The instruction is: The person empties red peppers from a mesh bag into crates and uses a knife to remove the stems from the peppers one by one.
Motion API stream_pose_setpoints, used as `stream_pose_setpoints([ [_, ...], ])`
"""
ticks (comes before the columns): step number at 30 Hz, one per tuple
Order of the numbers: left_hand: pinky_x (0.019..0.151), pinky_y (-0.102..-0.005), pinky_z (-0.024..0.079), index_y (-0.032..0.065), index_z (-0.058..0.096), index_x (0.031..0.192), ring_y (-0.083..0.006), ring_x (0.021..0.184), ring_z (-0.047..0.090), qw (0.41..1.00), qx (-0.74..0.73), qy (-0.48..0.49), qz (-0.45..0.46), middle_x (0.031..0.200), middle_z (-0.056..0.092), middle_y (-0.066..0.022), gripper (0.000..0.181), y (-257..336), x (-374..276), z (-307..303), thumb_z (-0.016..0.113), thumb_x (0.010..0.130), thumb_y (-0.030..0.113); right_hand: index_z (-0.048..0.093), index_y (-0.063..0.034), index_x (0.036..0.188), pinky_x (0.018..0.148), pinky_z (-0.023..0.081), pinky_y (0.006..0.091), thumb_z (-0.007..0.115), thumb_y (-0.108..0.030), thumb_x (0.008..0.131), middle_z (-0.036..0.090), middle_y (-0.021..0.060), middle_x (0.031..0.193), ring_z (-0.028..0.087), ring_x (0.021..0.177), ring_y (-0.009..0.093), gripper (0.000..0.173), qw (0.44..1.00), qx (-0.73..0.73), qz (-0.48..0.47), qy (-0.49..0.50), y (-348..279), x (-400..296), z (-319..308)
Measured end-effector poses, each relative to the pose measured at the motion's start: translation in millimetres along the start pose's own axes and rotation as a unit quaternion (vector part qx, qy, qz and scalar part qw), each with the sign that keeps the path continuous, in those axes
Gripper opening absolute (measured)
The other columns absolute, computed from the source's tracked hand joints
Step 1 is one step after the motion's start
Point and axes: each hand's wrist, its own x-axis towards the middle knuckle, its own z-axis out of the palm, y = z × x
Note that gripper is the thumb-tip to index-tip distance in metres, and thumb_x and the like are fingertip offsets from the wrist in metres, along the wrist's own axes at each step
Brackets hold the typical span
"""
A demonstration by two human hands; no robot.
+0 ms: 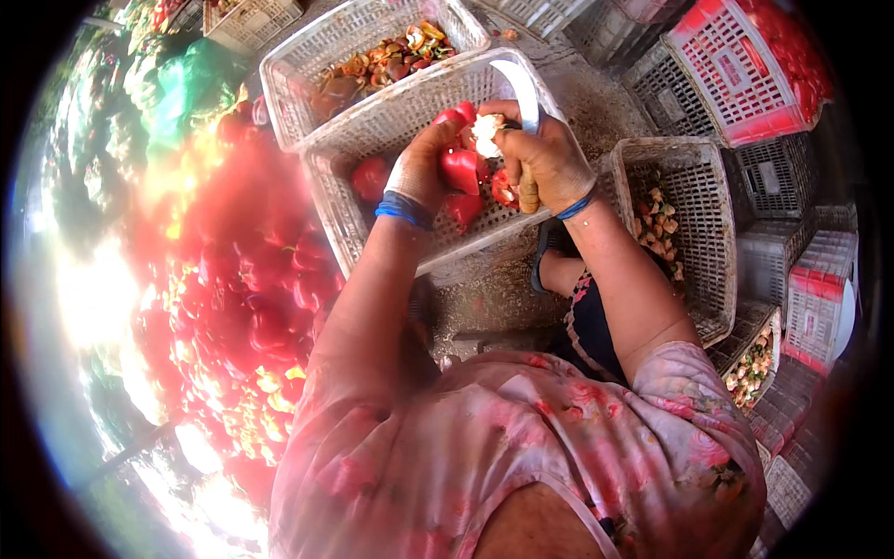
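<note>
My left hand [422, 171], in a light work glove with a blue band at the wrist, grips a cut-open red bell pepper [461, 170]. Gloved and banded in the same way, my right hand [555, 164] holds a knife with a curved blade [522, 87] pointing up and away. A pale seedy pepper core [487, 134] sits at my right thumb, between the hands; whether it is still attached is hard to tell. Both hands are over a whitish plastic crate [482, 242], where red pepper pieces [370, 178] lie.
Beyond it, another crate [279, 105] holds pepper scraps [401, 59]. A large heap of red peppers [258, 279] lies to my left, partly washed out by glare. At my right stands a crate [723, 230] with cut cores [656, 227]. Stacked crates [768, 175] line the far right.
</note>
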Motion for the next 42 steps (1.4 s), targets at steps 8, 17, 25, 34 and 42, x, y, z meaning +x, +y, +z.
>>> stream_pose_setpoints([
  [8, 0.07, -0.0328, 0.054, -0.0001, 0.066, 0.117, -0.0182, 0.086, 0.065, 0.917, 0.379, 0.121, 0.016, 0.099, 0.07, -0.0113, 0.061, 57, -68, 10, 0.075, 0.082, 0.049, 0.064, -0.0077, 0.122, 0.072, 0.051, 0.0429, 0.066, -0.034, 0.082, 0.069, 0.0207, 0.104, 0.067, 0.086, 0.037, 0.049, 0.623, -0.744, 0.166, 0.176, -26, -49, -174],
  [17, 0.084, -0.0325, 0.052, -0.0044, 0.065, 0.108, -0.0254, 0.088, 0.068, 0.625, 0.446, 0.639, 0.054, 0.098, 0.071, -0.0168, 0.074, 91, -165, -211, 0.078, 0.068, 0.056, 0.061, -0.005, 0.126, 0.049, 0.04, 0.0246, 0.062, -0.039, 0.09, 0.068, 0.008, 0.105, 0.05, 0.057, 0.008, 0.05, 0.895, -0.319, 0.068, 0.306, -31, -53, -124],
  [25, 0.096, -0.0387, 0.05, -0.0019, 0.035, 0.14, -0.0345, 0.114, 0.061, 0.558, 0.063, 0.828, -0.002, 0.134, 0.055, -0.0214, 0.108, 99, -161, -332, 0.092, 0.058, 0.04, 0.066, -0.0074, 0.115, 0.045, 0.042, 0.0252, 0.062, -0.034, 0.091, 0.068, 0.0063, 0.091, 0.05, 0.051, 0.007, 0.037, 0.954, -0.17, 0.185, 0.163, 23, -4, 10],
  [34, 0.09, -0.0362, 0.052, -0.0023, 0.054, 0.122, -0.0259, 0.103, 0.065, 0.558, 0.163, 0.811, 0.06, 0.116, 0.064, -0.0157, 0.08, 111, -164, -296, 0.087, 0.057, 0.031, 0.054, -0.0018, 0.136, 0.045, 0.042, 0.0234, 0.057, -0.02, 0.093, 0.061, 0.0021, 0.08, 0.049, 0.051, 0.007, 0.047, 0.955, -0.234, 0.176, 0.055, 54, 5, 51],
  [42, 0.083, -0.03, 0.053, -0.0035, 0.048, 0.137, -0.0166, 0.094, 0.062, 0.697, 0.537, 0.411, 0.239, 0.111, 0.064, -0.0088, 0.096, 132, -164, -111, 0.089, 0.056, 0.029, 0.052, -0.0012, 0.137, 0.069, 0.052, 0.0422, 0.063, -0.006, 0.085, 0.068, 0.0214, 0.091, 0.066, 0.078, 0.037, 0.053, 0.883, -0.413, -0.216, -0.063, 67, 25, 117],
])
